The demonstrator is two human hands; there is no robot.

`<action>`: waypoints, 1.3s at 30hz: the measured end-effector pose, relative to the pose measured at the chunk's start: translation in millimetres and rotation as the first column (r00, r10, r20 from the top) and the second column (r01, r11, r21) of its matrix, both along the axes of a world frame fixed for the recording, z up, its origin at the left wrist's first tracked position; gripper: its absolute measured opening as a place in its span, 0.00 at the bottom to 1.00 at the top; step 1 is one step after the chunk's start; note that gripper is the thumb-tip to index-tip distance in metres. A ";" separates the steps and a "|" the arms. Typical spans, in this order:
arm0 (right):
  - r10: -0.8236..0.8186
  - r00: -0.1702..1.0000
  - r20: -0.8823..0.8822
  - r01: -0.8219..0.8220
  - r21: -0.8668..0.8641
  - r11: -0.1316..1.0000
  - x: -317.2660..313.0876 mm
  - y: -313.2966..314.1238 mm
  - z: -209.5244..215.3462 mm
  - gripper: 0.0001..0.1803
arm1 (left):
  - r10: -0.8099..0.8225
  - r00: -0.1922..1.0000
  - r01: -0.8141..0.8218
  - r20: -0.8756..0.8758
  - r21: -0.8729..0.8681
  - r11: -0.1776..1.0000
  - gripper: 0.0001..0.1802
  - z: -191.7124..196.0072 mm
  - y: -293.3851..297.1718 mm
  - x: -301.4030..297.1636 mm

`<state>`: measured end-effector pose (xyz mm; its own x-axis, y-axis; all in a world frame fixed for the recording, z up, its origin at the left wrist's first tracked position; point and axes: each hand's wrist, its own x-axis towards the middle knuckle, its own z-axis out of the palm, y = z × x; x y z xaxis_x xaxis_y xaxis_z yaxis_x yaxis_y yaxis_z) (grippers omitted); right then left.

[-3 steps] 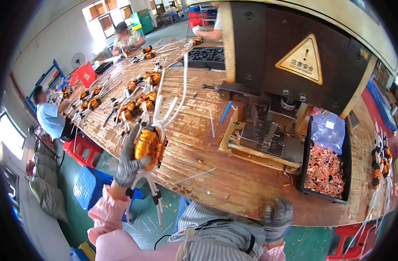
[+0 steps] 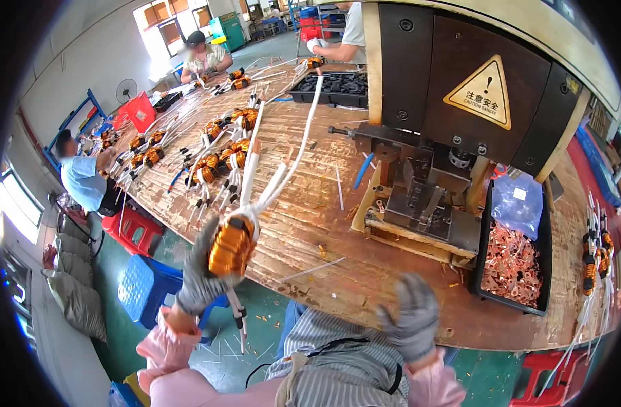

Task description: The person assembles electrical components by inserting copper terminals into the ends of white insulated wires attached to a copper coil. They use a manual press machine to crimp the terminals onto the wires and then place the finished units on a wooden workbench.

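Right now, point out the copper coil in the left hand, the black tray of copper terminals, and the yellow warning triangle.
copper coil (image 2: 230,248), head view, wound body.
black tray (image 2: 482,239), head view, left wall.
yellow warning triangle (image 2: 482,95), head view, centre.

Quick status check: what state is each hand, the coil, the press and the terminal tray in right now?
Left hand: gloved, shut on coil.
Right hand: gloved, open, holding nothing.
Coil: lifted at the bench edge, white leads fanning upward.
Press: nothing visibly loaded in it.
Tray: holds loose copper terminals and a plastic bag.
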<state>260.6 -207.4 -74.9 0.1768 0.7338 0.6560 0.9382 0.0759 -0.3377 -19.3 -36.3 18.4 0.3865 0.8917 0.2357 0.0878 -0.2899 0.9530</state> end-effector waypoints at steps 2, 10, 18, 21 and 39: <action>0.241 0.921 0.306 -0.255 0.006 0.967 -29.8 37.3 27.3 0.24 | 0.180 0.878 0.089 -0.445 0.519 0.850 0.49 -21.3 -19.6 -41.4; 0.656 0.499 0.567 -0.727 -0.138 0.673 -145.4 104.4 67.4 0.16 | 0.213 0.728 0.442 -0.652 0.683 0.582 0.41 -8.0 -112.1 -77.8; 0.577 0.808 0.121 -0.539 -0.245 0.806 -118.8 26.5 81.4 0.18 | 0.325 0.757 0.344 -0.568 0.767 0.541 0.11 6.7 -93.1 -68.5; 0.446 0.881 -0.155 -0.472 -0.331 0.817 -95.2 -0.4 86.4 0.20 | 0.331 0.849 0.405 -0.413 0.909 0.095 0.08 18.4 -68.7 -21.5; -0.202 0.688 -0.697 -0.117 -0.381 0.917 17.5 -67.9 -16.5 0.26 | 0.155 0.547 0.716 -0.823 0.556 0.423 0.36 -31.0 55.1 111.0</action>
